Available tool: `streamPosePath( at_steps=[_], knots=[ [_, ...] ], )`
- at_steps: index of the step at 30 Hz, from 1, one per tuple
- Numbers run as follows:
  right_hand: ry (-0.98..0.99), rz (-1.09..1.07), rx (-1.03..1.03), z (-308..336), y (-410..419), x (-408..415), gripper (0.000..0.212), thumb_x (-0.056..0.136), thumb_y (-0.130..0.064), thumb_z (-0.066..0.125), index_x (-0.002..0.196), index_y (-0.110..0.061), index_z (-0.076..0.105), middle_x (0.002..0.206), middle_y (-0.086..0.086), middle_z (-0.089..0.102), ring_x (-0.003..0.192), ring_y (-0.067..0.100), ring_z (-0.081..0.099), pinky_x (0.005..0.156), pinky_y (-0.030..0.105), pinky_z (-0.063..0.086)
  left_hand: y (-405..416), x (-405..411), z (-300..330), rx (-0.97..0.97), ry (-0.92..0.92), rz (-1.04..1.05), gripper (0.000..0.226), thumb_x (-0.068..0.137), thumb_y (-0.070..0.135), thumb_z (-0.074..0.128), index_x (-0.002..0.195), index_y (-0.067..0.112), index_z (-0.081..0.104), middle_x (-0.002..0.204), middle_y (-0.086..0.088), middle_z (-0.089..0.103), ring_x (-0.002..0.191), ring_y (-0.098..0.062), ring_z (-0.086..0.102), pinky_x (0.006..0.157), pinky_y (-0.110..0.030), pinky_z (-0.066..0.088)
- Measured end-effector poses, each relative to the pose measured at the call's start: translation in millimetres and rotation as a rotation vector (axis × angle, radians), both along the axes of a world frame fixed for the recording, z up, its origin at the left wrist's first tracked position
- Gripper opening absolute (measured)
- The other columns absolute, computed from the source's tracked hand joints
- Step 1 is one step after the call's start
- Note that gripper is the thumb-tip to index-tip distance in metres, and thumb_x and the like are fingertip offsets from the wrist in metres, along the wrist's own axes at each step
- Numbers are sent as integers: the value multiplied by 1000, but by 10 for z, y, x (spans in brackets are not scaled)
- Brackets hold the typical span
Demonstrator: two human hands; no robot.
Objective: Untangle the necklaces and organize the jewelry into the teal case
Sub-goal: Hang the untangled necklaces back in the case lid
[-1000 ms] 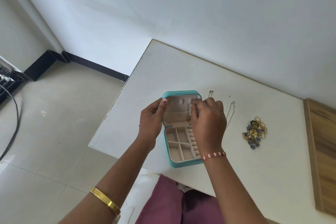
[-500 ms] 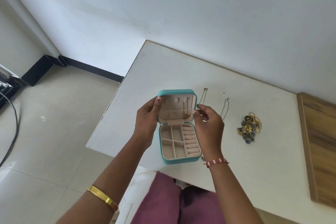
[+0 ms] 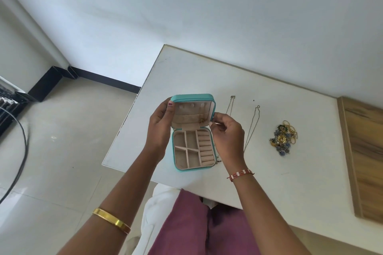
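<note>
While gripped by both hands, teal case (image 3: 193,149): lid upright, hinge crosswise.

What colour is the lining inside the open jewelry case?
Pale pinkish beige lining, inside the teal case; seen in the head view.

Looks like a plain room in a home: bare white walls (image 3: 186,16), pale tiled floor (image 3: 62,141) with a black skirting (image 3: 103,80), and a white surface (image 3: 290,172) pushed into the corner beside a wooden panel (image 3: 364,151). A black cable (image 3: 22,151) trails across the tiles at left.
</note>
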State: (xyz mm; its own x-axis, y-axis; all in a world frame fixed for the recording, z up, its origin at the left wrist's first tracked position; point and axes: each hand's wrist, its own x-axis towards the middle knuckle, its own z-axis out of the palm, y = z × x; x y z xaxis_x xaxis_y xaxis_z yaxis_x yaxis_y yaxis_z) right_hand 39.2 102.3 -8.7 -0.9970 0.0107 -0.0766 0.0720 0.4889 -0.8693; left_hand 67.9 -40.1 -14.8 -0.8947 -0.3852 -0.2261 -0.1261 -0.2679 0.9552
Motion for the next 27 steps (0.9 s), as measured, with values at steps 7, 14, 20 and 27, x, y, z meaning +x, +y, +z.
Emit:
streamPosePath(
  at_steps=[7, 14, 20, 27],
  knots=[
    [-13, -27, 2, 70, 89, 42, 25, 86, -4, 60, 110, -7, 65, 102, 8, 70, 87, 12, 63, 77, 13, 46, 46, 93, 119, -96, -3, 6, 26, 99, 25, 38, 109, 22, 61, 98, 10, 64, 79, 13, 57, 69, -5, 44],
    [-44, -58, 35, 91, 294, 151, 23, 87, -6, 58, 109, -6, 66, 100, 8, 69, 83, 12, 61, 70, 8, 44, 78, 186, 217, -113, -99, 232, 29, 98, 23, 43, 119, 13, 61, 113, 5, 63, 97, 3, 57, 82, -4, 43],
    [-83, -78, 36, 172, 489, 318, 19, 86, -5, 59, 102, -5, 68, 93, 11, 70, 84, 19, 65, 79, 25, 50, 263, 427, 341, -127, -125, 461, 23, 97, 12, 42, 96, 21, 63, 95, 10, 65, 99, -13, 60, 94, -28, 47],
    [-127, -31, 174, 130, 634, 407, 16, 85, -6, 60, 98, -3, 69, 94, 11, 70, 83, 14, 60, 76, 19, 43, 670, 591, 447, -69, -98, 318, 28, 94, 4, 43, 79, 19, 61, 78, -3, 64, 76, -19, 58, 72, -24, 50]
  ],
)
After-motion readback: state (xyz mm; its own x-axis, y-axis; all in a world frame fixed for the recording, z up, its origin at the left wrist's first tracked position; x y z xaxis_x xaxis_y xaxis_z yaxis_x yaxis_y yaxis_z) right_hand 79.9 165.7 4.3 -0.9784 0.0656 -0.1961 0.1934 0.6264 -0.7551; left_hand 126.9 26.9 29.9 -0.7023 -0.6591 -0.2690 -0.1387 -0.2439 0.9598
